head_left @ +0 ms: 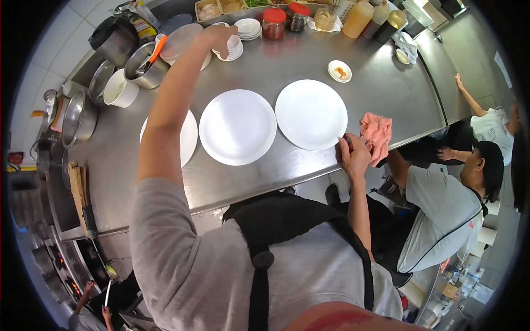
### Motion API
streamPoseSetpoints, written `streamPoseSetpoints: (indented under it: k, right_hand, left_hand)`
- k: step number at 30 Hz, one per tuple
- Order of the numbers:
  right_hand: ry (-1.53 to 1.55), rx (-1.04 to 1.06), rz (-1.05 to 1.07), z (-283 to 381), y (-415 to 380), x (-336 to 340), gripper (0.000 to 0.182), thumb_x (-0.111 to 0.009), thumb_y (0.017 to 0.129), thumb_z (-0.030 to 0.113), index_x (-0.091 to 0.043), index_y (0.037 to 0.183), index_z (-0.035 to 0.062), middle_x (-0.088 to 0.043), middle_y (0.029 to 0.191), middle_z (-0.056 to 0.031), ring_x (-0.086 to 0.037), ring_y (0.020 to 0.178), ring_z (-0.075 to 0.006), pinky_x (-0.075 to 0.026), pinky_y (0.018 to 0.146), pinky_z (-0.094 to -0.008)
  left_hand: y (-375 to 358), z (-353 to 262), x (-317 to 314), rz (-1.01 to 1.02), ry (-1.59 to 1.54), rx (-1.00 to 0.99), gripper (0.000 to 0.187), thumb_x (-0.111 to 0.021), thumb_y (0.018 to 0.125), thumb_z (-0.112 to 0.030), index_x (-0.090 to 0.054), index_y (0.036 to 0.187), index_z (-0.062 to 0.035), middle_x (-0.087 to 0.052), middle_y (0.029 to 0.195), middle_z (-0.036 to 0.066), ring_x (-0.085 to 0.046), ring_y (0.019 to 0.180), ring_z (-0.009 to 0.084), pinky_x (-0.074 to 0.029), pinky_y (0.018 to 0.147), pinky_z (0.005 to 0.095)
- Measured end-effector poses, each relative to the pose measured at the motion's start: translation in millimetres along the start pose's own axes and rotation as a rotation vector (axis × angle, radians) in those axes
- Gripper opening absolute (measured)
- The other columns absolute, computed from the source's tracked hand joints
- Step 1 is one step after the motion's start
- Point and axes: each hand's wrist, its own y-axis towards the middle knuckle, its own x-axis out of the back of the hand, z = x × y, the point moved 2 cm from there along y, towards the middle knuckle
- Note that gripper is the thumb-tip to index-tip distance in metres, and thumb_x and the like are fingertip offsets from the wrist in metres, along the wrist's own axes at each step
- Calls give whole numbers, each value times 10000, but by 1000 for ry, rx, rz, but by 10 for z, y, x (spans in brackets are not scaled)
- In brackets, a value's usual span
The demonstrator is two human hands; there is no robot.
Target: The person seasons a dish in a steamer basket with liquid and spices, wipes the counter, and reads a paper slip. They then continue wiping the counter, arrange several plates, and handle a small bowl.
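My left hand (218, 39) reaches across the steel table to a stack of small white dishes (234, 51), its fingers curled over the rim of the upper dish. My right hand (355, 157) rests at the table's front edge with its fingers apart, beside the rim of the right white plate (311, 115) and against a crumpled pink cloth (376, 137). A second large white plate (237, 127) lies in the middle. My left forearm partly covers a third plate (189, 140). All three plates are bare.
Another small dish stack (248, 28), red-lidded jars (274, 23) and sauce bottles (358, 19) line the back. A small dish with orange residue (339, 71) sits at right. Steel pots (146, 66) and a white tub (120, 89) stand left. A co-worker (441, 207) is close at right.
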Motion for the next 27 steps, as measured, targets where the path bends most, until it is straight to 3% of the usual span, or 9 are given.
streamPoseSetpoints:
  k: [5,12,15,19,21,27]
  right_hand:
    - [32,2,-31,-19,5,-25,182,-641,784,222,-636,860,56,-556,661,-80,-538,568,-217,-415,526,-318]
    - [39,-40,-22,-8,4,-24,153,-644,774,184,-637,851,52,-560,665,-85,-544,567,-218,-418,526,-318]
    - [46,-26,-38,-34,12,-45,145,-638,775,172,-636,849,47,-562,668,-87,-549,570,-220,-421,529,-316]
    - [58,-50,-20,-42,-5,-39,140,-633,767,158,-637,851,46,-578,696,-107,-568,615,-245,-434,565,-330]
    - [44,-40,-15,-46,0,-37,139,-634,764,154,-637,854,47,-582,706,-114,-572,631,-255,-437,577,-335]
    - [27,-40,-11,-51,-1,-36,139,-632,763,151,-635,854,46,-588,725,-117,-570,654,-271,-436,593,-343]
  left_hand:
    - [26,-16,100,96,-48,4,859,-758,481,-210,-362,1238,-116,-502,1117,165,-525,1012,312,-434,826,381]
    - [215,62,381,39,-301,-5,844,-751,489,-243,-373,1227,-82,-535,1060,154,-525,1002,278,-426,825,347]
    - [496,93,265,-175,-272,33,834,-765,493,-340,-451,1189,-4,-545,1138,186,-526,1067,295,-433,855,358]
    - [702,32,104,-220,-163,162,861,-754,510,-468,-481,1176,4,-551,1146,202,-535,1064,315,-438,866,376]
    - [669,-18,65,-280,-186,249,896,-706,526,-598,-498,1161,0,-574,1104,202,-557,1026,322,-441,867,383]
    - [596,13,167,-300,-186,270,904,-681,515,-668,-559,1099,11,-571,1119,190,-560,1031,302,-457,845,386]
